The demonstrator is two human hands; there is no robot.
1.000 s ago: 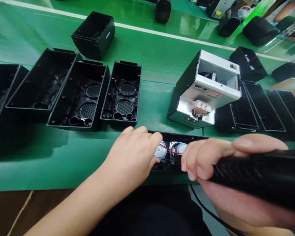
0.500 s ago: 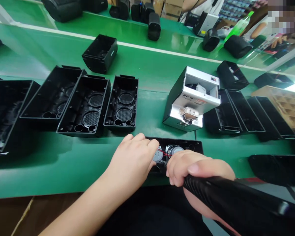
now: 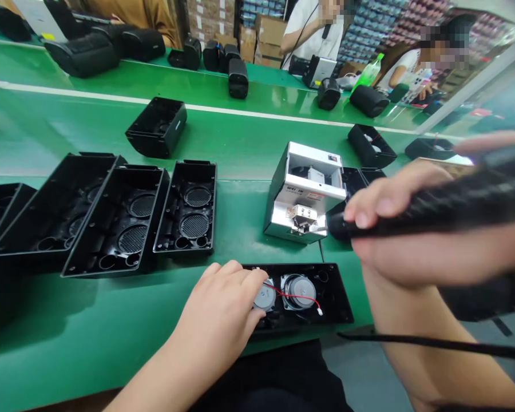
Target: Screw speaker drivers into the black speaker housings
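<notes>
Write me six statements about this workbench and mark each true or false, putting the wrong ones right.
1. The right hand holds a black tool. True.
2. The left hand is on the machine. False: it is at the left speaker.
3. The red wire ends in a white plug. True.
4. The tool touches the right speaker. False: it is apart from it, pointing toward the machine.
5. A green bottle is farther away than the machine. True.
6. The box around the speakers is closed. False: it is open at the top.
</notes>
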